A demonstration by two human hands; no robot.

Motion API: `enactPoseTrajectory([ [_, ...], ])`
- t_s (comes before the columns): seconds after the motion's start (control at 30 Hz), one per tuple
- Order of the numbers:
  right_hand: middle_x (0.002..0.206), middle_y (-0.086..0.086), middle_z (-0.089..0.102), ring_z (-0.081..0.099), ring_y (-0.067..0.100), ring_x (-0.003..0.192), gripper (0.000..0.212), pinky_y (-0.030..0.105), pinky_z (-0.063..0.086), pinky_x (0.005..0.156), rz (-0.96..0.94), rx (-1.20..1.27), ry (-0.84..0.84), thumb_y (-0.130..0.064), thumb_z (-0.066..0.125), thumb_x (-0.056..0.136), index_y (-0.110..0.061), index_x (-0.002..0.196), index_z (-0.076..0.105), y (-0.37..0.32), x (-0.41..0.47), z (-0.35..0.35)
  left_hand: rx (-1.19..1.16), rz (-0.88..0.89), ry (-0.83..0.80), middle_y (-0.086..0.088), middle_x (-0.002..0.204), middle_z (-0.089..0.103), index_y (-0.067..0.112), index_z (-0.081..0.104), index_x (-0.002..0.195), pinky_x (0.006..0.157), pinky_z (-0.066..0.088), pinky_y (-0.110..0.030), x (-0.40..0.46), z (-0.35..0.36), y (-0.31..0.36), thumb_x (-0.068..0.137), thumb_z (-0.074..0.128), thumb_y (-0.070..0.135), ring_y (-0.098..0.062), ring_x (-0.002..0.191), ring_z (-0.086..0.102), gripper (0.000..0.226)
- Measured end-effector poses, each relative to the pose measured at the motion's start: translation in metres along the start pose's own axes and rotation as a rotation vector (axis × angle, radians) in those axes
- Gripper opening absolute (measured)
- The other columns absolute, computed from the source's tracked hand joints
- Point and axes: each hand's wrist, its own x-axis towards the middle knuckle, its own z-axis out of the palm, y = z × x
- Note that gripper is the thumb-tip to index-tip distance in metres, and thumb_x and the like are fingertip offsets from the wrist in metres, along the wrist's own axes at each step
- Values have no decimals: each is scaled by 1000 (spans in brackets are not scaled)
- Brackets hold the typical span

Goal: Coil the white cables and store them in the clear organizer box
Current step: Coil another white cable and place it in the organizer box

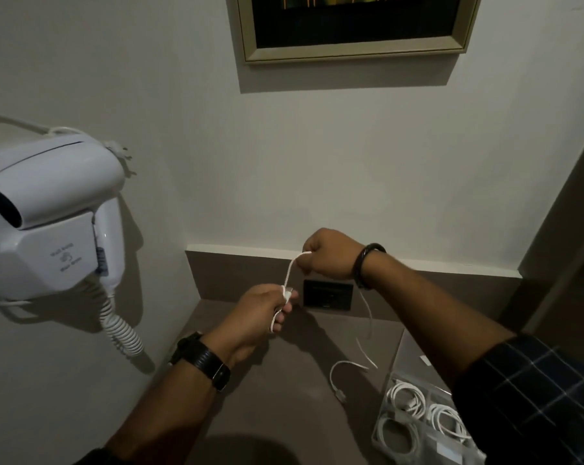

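Observation:
A thin white cable is held up over the brown counter by both hands. My left hand pinches its plug end, with a short loop hanging under the fingers. My right hand, higher and closer to the wall, is closed on the cable farther along. From that fist the cable drops behind the wrist and trails onto the counter, ending in a connector near the box. The clear organizer box sits at the lower right, partly hidden by my right sleeve, with coiled white cables in its compartments.
A white wall-mounted hair dryer with a spiral cord hangs on the left wall. A black socket plate sits in the backsplash behind the hands. A framed picture hangs above. The brown counter runs from wall to box.

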Motion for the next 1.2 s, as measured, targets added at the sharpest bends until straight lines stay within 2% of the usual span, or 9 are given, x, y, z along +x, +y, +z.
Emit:
enactPoseTrajectory([
  [0.07,59,7,58,49,17,55,37,30,40,55,-54,0,16,-29,56,87,-10,57,61,-12,-17,13,-77,-10,26,-11,79,59,2,64,94,61,44,-29,5,-5,0,94,44,4,-15,62,50,20],
  [0.2,88,20,67,60,33,77,31,38,48,71,-186,-13,-145,-24,42,94,-2,86,62,-16,-56,85,-467,3,-17,-15,86,61,-6,59,105,58,55,-23,13,-22,14,96,38,1,-16,66,58,24],
  [0.3,94,14,66,58,25,83,33,35,45,77,-112,41,-180,-29,35,99,-8,95,61,-2,-61,113,-488,9,-136,-13,80,64,-9,60,106,58,58,-24,8,-17,22,93,39,-3,-15,62,66,25],
  [0.43,75,-7,57,49,5,65,34,27,41,69,-54,86,-200,-32,38,98,-12,91,65,21,-48,102,-479,15,-252,-11,77,62,-13,55,114,58,58,-25,0,-6,23,91,36,0,-16,62,65,32],
  [0.63,77,16,65,55,25,70,30,32,42,66,-39,-237,-107,-31,56,89,-9,71,65,46,-12,32,-210,-106,-357,-14,77,63,-6,65,104,61,46,-30,-7,8,4,95,34,30,-17,60,54,48],
  [0.77,61,3,53,50,23,65,35,28,34,53,21,-247,-33,-27,60,85,-20,52,52,23,-5,5,18,-118,-255,-16,82,60,4,61,91,63,47,-29,-2,13,-4,96,27,42,-17,62,53,51],
  [0.93,68,4,62,55,16,63,34,27,41,58,-83,-13,-127,-31,48,92,-13,67,63,-9,-51,52,-419,-82,-119,-19,84,59,-8,57,109,62,50,-30,21,-11,20,92,29,44,-20,65,55,61],
  [1.1,70,2,54,49,17,64,37,31,41,66,-26,96,-171,-33,37,98,-20,67,52,3,-70,109,-485,-46,-384,-17,81,65,-14,61,106,64,54,-31,13,-13,46,83,37,50,-21,67,60,71],
  [1.2,93,17,64,59,30,83,29,41,49,79,-2,23,-95,-19,37,99,-6,88,61,27,-50,85,-432,-54,-469,-15,78,65,-15,58,112,61,53,-29,0,0,43,81,44,47,-21,66,59,70],
])
